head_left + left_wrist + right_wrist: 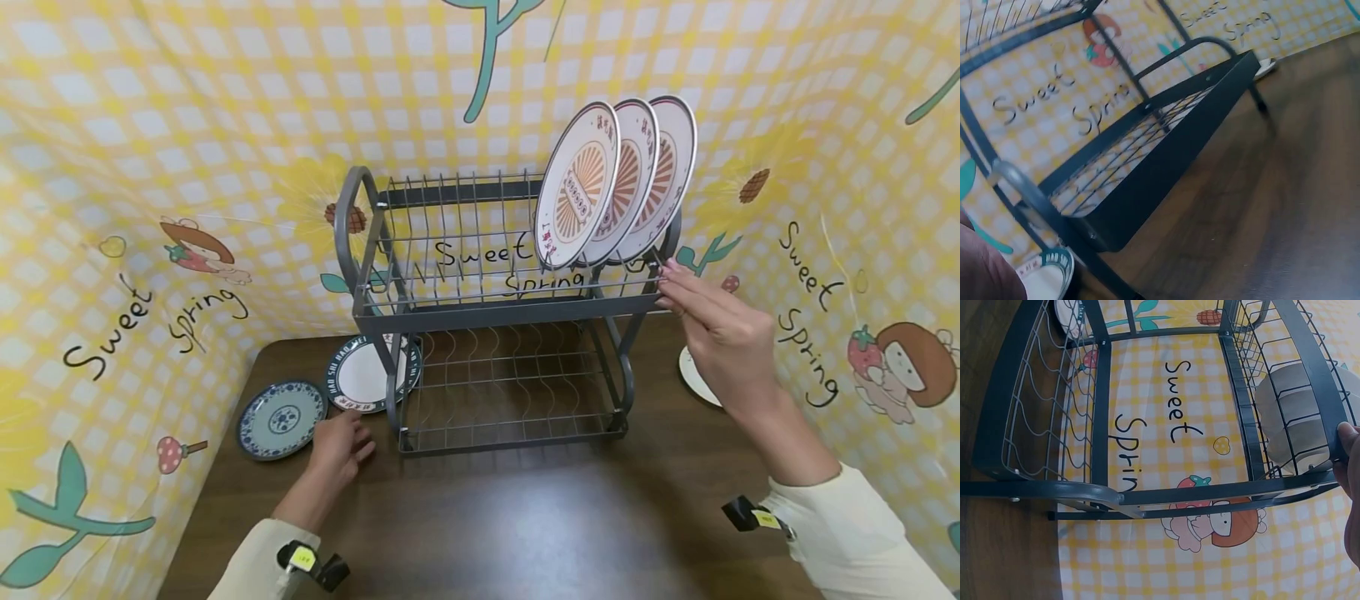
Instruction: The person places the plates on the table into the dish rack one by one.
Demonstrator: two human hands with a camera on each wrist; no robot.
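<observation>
A grey two-tier dish rack (480,312) stands on the table. Three white plates with an orange sunburst print, the nearest plate (577,187) among them, lean on edge at the right of its top tier. My right hand (720,333) pinches the front right corner of that tier between thumb and fingers; the right wrist view shows the fingertips (1349,434) at the grey bar. Low at the left, my left hand (341,450) holds nothing, fingers loosely bent. Just beyond it lie a blue floral plate (281,419) and a white plate with a dark green lettered rim (371,375).
The rack's lower tier (510,383) holds wavy wires and no dishes. Part of a white plate (697,379) shows on the table behind my right forearm. Yellow checked cloth (247,100) hangs around the back and sides of the brown table (517,517).
</observation>
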